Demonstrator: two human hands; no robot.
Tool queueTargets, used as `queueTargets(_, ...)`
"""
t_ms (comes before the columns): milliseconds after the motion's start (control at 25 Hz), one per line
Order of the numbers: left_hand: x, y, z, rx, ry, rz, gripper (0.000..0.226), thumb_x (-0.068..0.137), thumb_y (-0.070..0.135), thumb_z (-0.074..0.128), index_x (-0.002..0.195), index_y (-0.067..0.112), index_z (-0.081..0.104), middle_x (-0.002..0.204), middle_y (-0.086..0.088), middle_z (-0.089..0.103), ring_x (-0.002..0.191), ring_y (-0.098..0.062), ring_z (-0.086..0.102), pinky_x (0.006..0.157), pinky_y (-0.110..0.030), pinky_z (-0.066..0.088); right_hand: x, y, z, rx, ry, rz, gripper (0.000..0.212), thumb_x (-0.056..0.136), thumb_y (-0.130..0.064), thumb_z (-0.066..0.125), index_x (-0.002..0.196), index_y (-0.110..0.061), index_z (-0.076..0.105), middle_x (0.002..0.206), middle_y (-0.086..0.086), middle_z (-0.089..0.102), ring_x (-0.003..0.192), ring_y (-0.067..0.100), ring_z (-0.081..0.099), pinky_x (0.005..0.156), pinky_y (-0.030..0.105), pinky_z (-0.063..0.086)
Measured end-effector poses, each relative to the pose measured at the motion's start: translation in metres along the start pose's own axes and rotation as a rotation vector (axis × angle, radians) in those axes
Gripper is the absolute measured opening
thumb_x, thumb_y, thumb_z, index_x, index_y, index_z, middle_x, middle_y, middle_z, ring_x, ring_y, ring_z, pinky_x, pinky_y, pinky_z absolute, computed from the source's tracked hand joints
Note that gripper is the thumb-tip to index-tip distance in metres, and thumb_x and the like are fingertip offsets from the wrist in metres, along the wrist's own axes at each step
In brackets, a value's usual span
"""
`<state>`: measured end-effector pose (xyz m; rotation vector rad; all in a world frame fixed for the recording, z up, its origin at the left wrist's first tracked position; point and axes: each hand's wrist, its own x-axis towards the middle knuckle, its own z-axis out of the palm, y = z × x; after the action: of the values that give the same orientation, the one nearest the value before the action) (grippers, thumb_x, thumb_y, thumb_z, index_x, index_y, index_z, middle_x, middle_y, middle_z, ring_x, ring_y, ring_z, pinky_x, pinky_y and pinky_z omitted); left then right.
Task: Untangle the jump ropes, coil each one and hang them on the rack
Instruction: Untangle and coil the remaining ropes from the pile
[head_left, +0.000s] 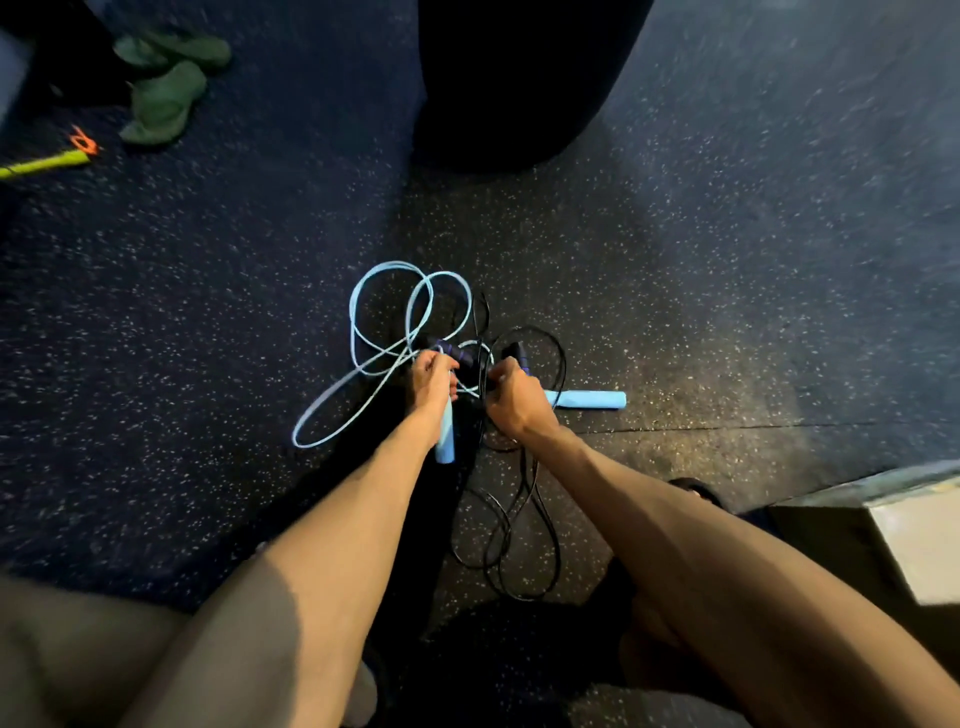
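Forearms (337, 519) out: gripped blue handle (445, 441) in left hand (434, 376), black rope (519, 519) in right hand (514, 400), fingers (448, 368) curled tight, above floor (727, 260).

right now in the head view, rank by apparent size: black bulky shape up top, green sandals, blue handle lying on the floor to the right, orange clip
1. black bulky shape
2. green sandals
3. blue handle
4. orange clip
The handle is nearer the camera; apparent size only.
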<state>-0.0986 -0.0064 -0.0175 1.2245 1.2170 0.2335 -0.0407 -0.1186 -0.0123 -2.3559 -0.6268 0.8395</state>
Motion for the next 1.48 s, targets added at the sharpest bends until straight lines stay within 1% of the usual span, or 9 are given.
queueTargets(200,-0.032,0.105,-0.013,0.202,-0.163,0.385,0.042,0.098,0.017,0.053,0.057,0.013,0.048,0.033,0.009,0.039,0.032,-0.002,0.033,0.037,-0.018,0.029,-0.009,-0.059,-0.070,-0.008,0.135,-0.291,0.050,0.092,-0.026,0.056,0.139,-0.029,0.039,0.128,0.012,0.051,0.118,0.033,0.051,0.096,0.044,0.048)
queueTargets(320,-0.071,0.178,-0.022,0.235,-0.259,0.517,0.041,0.100,0.017,0.051,0.060,0.009,0.051,0.039,0.008,0.042,0.033,-0.002,0.037,0.038,-0.016,0.033,-0.018,-0.103,-0.123,-0.012,0.182,-0.439,0.051,0.089,-0.025,0.058,0.139,-0.021,0.046,0.134,0.011,0.050,0.123,0.029,0.048,0.101,0.041,0.043)
queueTargets(480,-0.115,0.248,-0.038,0.263,-0.318,0.701,0.040,0.101,0.015,0.049,0.063,0.008,0.057,0.051,-0.004,0.048,0.039,-0.001,0.044,0.045,-0.014,0.039,-0.030,-0.154,-0.178,0.000,0.267,-0.473,0.009,0.092,-0.014,0.055,0.092,-0.005,0.056,0.091,0.016,0.065,0.081,0.030,0.057,0.069,0.035,0.037)
queueTargets(640,-0.150,0.305,-0.063,0.112,-0.260,0.807,0.035,0.102,0.018,0.048,0.073,0.003,0.063,0.059,-0.007,0.051,0.047,-0.005,0.048,0.052,-0.016,0.043,-0.049,-0.186,-0.218,0.041,0.196,-0.397,0.017,0.093,-0.012,0.053,0.086,-0.002,0.065,0.083,0.011,0.073,0.073,0.021,0.067,0.068,0.029,0.052)
queueTargets(800,-0.155,0.331,-0.089,0.229,-0.174,0.912,0.027,0.101,0.011,0.047,0.089,0.001,0.069,0.055,-0.004,0.052,0.044,0.000,0.048,0.051,-0.015,0.040,-0.078,-0.216,-0.254,0.084,0.292,-0.461,0.022,0.098,-0.013,0.050,0.086,-0.001,0.064,0.065,0.013,0.069,0.052,0.017,0.063,0.047,0.018,0.048)
queueTargets(920,-0.149,0.327,-0.105,0.366,-0.153,0.960,0.021,0.098,0.012,0.052,0.091,0.009,0.072,0.051,0.002,0.054,0.046,-0.002,0.050,0.054,-0.020,0.040,-0.092,-0.239,-0.279,0.049,0.403,-0.598,0.022,0.099,-0.023,0.053,0.088,-0.011,0.068,0.063,0.006,0.064,0.050,0.023,0.062,0.044,0.032,0.050)
queueTargets(1080,-0.152,0.307,-0.100,0.346,-0.287,0.928,0.028,0.101,0.015,0.048,0.081,0.015,0.069,0.047,0.006,0.049,0.045,-0.009,0.049,0.054,-0.024,0.043,-0.097,-0.244,-0.287,-0.014,0.471,-0.747,0.024,0.097,-0.034,0.056,0.092,-0.016,0.072,0.073,0.004,0.070,0.062,0.021,0.065,0.056,0.040,0.052)
queueTargets(1240,-0.167,0.296,-0.087,0.294,-0.493,0.746,0.025,0.102,0.001,0.037,0.094,0.006,0.061,0.057,-0.004,0.049,0.046,-0.013,0.049,0.053,-0.025,0.046,-0.098,-0.235,-0.280,-0.049,0.475,-0.758,0.024,0.097,-0.033,0.057,0.094,-0.015,0.072,0.075,0.001,0.070,0.063,0.015,0.064,0.058,0.039,0.053)
queueTargets(1480,-0.177,0.304,-0.095,0.254,-0.517,0.679,0.028,0.103,0.022,0.045,0.085,0.004,0.058,0.051,0.002,0.036,0.041,-0.007,0.030,0.043,-0.020,0.025,-0.097,-0.228,-0.287,-0.009,0.504,-0.638,0.028,0.093,-0.040,0.062,0.087,-0.013,0.053,0.065,0.001,0.062,0.052,0.016,0.055,0.046,0.029,0.042)
